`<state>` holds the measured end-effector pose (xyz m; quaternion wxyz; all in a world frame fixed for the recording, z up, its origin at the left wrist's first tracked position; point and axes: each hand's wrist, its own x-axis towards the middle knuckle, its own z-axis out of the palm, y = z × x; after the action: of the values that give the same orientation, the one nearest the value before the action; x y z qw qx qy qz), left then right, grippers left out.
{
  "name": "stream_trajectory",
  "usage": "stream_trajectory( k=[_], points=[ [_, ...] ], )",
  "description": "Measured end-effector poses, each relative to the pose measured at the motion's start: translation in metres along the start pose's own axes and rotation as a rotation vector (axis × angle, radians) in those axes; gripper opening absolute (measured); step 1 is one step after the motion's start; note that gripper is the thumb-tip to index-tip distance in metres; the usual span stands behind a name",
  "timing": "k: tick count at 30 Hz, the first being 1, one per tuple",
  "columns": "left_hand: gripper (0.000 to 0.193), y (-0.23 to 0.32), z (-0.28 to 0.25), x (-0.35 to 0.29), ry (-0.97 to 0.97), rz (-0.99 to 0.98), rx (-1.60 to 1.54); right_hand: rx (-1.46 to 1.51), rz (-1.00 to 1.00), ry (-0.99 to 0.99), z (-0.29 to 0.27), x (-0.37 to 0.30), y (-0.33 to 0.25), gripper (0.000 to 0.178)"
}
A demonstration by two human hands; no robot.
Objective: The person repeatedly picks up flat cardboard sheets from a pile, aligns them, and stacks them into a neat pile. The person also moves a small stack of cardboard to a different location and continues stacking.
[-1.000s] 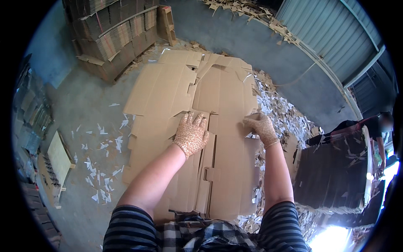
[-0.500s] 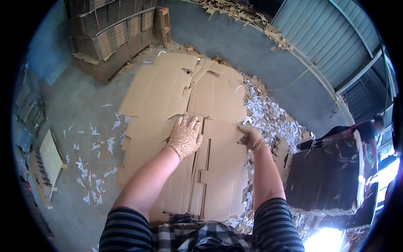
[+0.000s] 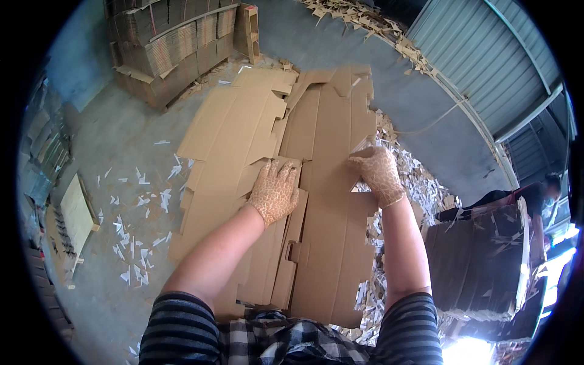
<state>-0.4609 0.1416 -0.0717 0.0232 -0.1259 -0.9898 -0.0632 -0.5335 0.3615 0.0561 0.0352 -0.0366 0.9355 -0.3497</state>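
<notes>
1. Biggest thing here: the brown cardboard (image 3: 331, 131), die-cut sheets side by side across the middle of the frame, a slotted seam between them. If the layers are interlocked at those tabs, a hard pull could rip one.
2. Dark cardboard stack (image 3: 477, 261), lower right of frame. Kinda ragged edges.
3. Left hand (image 3: 272, 193), gloved, mid-frame: flat, fingers spread, on cardboard just left of the seam. Press too lightly and that side might skid.
4. Right hand (image 3: 378, 173), right of centre: looks pinched on the sheet's right edge by a notch. Fingertips are mostly hidden, so can't tell how many layers. Uneven pull could crease it there.
5. Paper scraps (image 3: 165, 198), left and right on the floor; could slip underfoot.
</notes>
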Motion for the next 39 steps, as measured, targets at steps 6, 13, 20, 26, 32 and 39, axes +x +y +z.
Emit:
stream_trajectory(
  k=[6, 13, 20, 26, 32, 39],
  points=[
    [0.060, -0.003, 0.007, 0.004, -0.003, 0.001, 0.035, -0.020, -0.081, -0.012, 0.002, 0.012, 0.002, 0.024],
    [0.059, -0.003, 0.006, 0.005, -0.037, 0.022, 0.102, 0.754, 0.216, -0.084, 0.034, 0.023, 0.132, 0.024],
    [0.058, 0.001, 0.005, 0.009, -0.055, 0.035, 0.082, 0.996, 0.242, -0.111, 0.059, 0.028, 0.194, 0.037],
    [0.062, -0.004, -0.003, 0.003, -0.133, -0.009, 0.079, 0.349, 0.041, -0.066, -0.021, 0.018, 0.027, 0.031],
    [0.061, -0.004, -0.008, -0.001, -0.108, -0.002, 0.042, 0.537, 0.210, -0.104, 0.001, 0.032, 0.117, 0.036],
    [0.059, -0.002, 0.000, 0.003, -0.087, 0.008, 0.014, 0.942, 0.285, -0.353, 0.051, 0.041, 0.219, 0.042]
  ],
)
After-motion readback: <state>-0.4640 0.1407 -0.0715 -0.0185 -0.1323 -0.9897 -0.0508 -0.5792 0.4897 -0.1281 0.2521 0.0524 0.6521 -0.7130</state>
